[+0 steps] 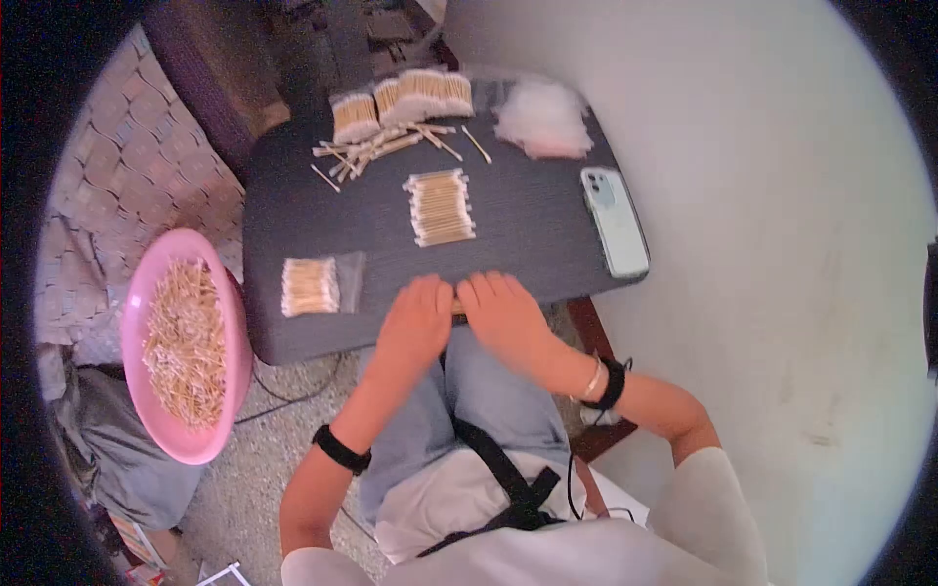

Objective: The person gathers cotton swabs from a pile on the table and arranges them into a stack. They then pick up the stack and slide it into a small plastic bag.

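At the near edge of the black table, my left hand (422,311) and my right hand (496,305) are side by side with fingers curled down. Between them shows a small strip of brown sticks, part of a bunch of cotton swabs (457,307); my fingers cover the rest. Just beyond my hands lies a flat row of cotton swabs (441,207). To the left of my left hand is a clear bag packed with cotton swabs (311,285).
A pink basin (237,391) full of loose swabs stands left of the table (371,230). Filled swab bags (422,95) line the far edge, with a loose swab pile (376,146) before them. Clear plastic bags (544,119) and a phone (616,223) lie right, near the wall.
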A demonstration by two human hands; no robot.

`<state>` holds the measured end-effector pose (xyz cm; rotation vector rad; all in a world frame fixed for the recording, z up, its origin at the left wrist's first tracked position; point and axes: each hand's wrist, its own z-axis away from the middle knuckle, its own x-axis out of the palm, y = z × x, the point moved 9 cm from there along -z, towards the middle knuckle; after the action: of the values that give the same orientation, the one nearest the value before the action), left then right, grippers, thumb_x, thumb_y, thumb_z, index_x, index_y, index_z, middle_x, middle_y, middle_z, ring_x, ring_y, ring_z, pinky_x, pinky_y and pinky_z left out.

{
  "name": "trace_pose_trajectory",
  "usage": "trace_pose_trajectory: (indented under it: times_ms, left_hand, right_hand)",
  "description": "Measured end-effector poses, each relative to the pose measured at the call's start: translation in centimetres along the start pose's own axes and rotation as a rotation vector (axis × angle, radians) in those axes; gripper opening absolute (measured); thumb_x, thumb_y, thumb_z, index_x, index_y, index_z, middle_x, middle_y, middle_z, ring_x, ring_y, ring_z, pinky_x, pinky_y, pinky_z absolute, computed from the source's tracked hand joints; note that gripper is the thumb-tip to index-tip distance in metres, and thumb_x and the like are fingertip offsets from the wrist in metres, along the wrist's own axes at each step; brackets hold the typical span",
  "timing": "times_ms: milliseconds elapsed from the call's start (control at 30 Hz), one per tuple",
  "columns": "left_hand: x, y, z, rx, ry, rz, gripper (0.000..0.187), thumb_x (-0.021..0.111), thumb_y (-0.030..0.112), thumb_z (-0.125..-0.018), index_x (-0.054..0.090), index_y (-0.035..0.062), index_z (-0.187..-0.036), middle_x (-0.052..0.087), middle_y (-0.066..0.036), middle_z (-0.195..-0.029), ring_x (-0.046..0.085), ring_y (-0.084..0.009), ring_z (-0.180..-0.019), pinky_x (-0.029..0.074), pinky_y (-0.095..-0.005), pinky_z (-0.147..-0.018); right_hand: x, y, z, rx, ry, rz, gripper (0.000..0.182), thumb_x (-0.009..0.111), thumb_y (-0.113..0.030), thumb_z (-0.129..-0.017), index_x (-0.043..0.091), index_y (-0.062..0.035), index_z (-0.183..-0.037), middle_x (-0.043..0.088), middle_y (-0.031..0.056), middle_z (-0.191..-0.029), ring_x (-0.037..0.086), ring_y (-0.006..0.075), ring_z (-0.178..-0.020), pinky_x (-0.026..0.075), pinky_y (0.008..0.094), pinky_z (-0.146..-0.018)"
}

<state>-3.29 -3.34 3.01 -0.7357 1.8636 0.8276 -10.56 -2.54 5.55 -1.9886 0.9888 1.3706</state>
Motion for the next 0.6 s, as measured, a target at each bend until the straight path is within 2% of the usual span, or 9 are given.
trace_pose_trajectory:
  times_ms: [100, 167, 200, 267, 367, 400, 467, 567, 600]
  left_hand:
    - [-1.8, 0.8, 0.3, 0.093, -0.077, 0.162, 0.020, 0.055, 0.013, -0.086, 0.052, 0.0018, -0.103, 0.058, -0.015, -0.102, 0.058, -0.0312, -0.097, 0.048, -0.0408, -0.085]
    - [-3.2, 0.9, 0.3, 0.033, -0.134, 0.416, 0.031, 0.054, 0.016, -0.092, 0.049, -0.0005, -0.117, 0.058, -0.019, -0.106, 0.058, -0.0355, -0.102, 0.048, -0.0404, -0.088]
    - [-3.9, 1.1, 0.4, -0.001, -0.167, 0.542, 0.036, 0.053, 0.018, -0.094, 0.048, -0.0017, -0.124, 0.058, -0.020, -0.108, 0.057, -0.0377, -0.105, 0.048, -0.0402, -0.089]
    - [-6.0, 1.5, 0.3, -0.042, -0.127, 0.680, 0.038, 0.050, 0.022, -0.098, 0.049, -0.0005, -0.128, 0.059, -0.020, -0.112, 0.059, -0.0345, -0.108, 0.047, -0.0375, -0.092]
    - [-5.3, 0.8, 0.4, -0.187, -0.041, 0.993, 0.038, 0.044, 0.027, -0.103, 0.054, -0.0001, -0.127, 0.063, -0.018, -0.114, 0.061, -0.0293, -0.109, 0.047, -0.0351, -0.093]
    - [-4.6, 0.4, 0.5, -0.240, -0.004, 1.115, 0.039, 0.042, 0.029, -0.104, 0.057, -0.0002, -0.125, 0.064, -0.017, -0.114, 0.062, -0.0276, -0.109, 0.048, -0.0345, -0.092]
    - [-3.1, 0.8, 0.4, -0.269, -0.017, 1.102, 0.034, 0.043, 0.025, -0.104, 0.062, 0.0000, -0.116, 0.067, -0.016, -0.107, 0.065, -0.0282, -0.099, 0.051, -0.0347, -0.085]
    - [-1.8, 1.4, 0.9, -0.360, -0.073, 1.199, 0.031, 0.045, 0.023, -0.103, 0.066, 0.0001, -0.109, 0.069, -0.015, -0.100, 0.068, -0.0267, -0.091, 0.053, -0.0333, -0.080]
    - [-1.4, 1.5, 1.2, -0.404, -0.097, 1.246, 0.030, 0.046, 0.022, -0.103, 0.067, 0.0002, -0.108, 0.070, -0.014, -0.098, 0.069, -0.0257, -0.090, 0.053, -0.0327, -0.080]
  right_hand:
    - [-0.5, 0.0, 0.6, 0.016, -0.123, -0.170, 0.016, 0.057, -0.012, -0.080, 0.054, -0.0051, -0.094, 0.058, 0.0103, -0.081, 0.061, 0.0290, -0.079, 0.048, 0.0405, -0.070]
    - [-1.0, -0.1, 1.2, 0.001, -0.230, -0.326, 0.014, 0.056, -0.011, -0.083, 0.054, -0.0032, -0.094, 0.062, 0.0125, -0.083, 0.064, 0.0334, -0.082, 0.049, 0.0436, -0.071]
    - [-0.6, 0.1, 1.4, 0.071, -0.371, -0.434, 0.016, 0.055, -0.011, -0.085, 0.053, -0.0019, -0.098, 0.064, 0.0146, -0.085, 0.064, 0.0356, -0.084, 0.050, 0.0443, -0.073]
    - [0.1, -0.1, 2.1, 0.202, -0.663, -0.649, 0.020, 0.052, -0.012, -0.091, 0.052, 0.0008, -0.105, 0.067, 0.0190, -0.089, 0.065, 0.0399, -0.088, 0.053, 0.0456, -0.075]
    - [-0.7, -1.6, 1.8, 0.133, -0.612, -0.980, 0.022, 0.046, -0.014, -0.097, 0.051, 0.0009, -0.113, 0.067, 0.0199, -0.096, 0.065, 0.0387, -0.093, 0.052, 0.0448, -0.076]
    - [-0.3, -2.2, 1.9, 0.114, -0.610, -1.081, 0.022, 0.046, -0.015, -0.098, 0.051, 0.0005, -0.113, 0.066, 0.0170, -0.095, 0.065, 0.0351, -0.090, 0.051, 0.0430, -0.075]
    - [0.7, -2.8, 2.5, 0.089, -0.597, -1.271, 0.023, 0.044, -0.017, -0.100, 0.052, -0.0002, -0.115, 0.064, 0.0113, -0.092, 0.064, 0.0278, -0.083, 0.050, 0.0394, -0.071]
    - [2.6, -2.8, 3.7, 0.231, -0.763, -1.570, 0.027, 0.045, -0.022, -0.102, 0.053, 0.0006, -0.113, 0.056, 0.0017, -0.085, 0.053, 0.0160, -0.073, 0.046, 0.0309, -0.065]
    - [2.5, -2.9, 3.8, 0.237, -0.775, -1.580, 0.027, 0.044, -0.024, -0.103, 0.054, -0.0002, -0.110, 0.053, 0.0001, -0.083, 0.050, 0.0139, -0.071, 0.044, 0.0289, -0.063]
